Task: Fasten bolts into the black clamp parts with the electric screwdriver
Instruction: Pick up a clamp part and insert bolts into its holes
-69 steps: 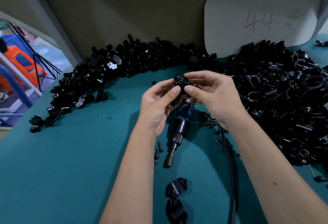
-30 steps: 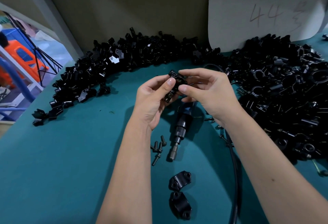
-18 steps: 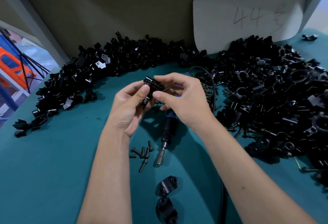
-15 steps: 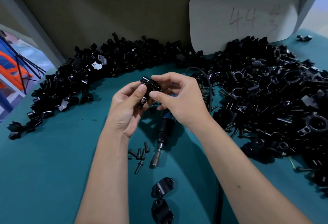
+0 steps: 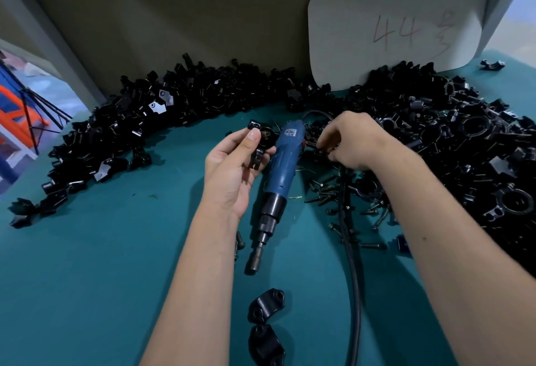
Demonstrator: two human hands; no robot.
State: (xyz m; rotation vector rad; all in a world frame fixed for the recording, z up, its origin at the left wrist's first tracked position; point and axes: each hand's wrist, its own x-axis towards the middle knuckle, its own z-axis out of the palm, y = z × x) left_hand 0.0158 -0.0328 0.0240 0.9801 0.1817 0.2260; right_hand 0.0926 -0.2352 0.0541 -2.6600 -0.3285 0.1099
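Note:
My left hand (image 5: 232, 171) holds a black clamp part (image 5: 262, 140) upright between thumb and fingers, above the teal table. The blue electric screwdriver (image 5: 278, 182) lies on the table right beside that hand, its bit pointing toward me. My right hand (image 5: 352, 142) reaches down among loose black bolts (image 5: 324, 190) and clamp parts just right of the screwdriver's rear end. Its fingertips are curled and hidden from me, so what they touch cannot be made out.
Big heaps of black clamp parts curve along the back (image 5: 188, 98) and fill the right side (image 5: 464, 156). Two clamp halves (image 5: 265, 322) lie near me. The screwdriver's black cable (image 5: 352, 278) runs toward me. A white card (image 5: 391, 23) leans on the back wall.
My right hand has let go of the clamp part and moved right, down to the bolts. The left hand alone keeps the clamp. The screwdriver, earlier half covered by my hands, now shows fully.

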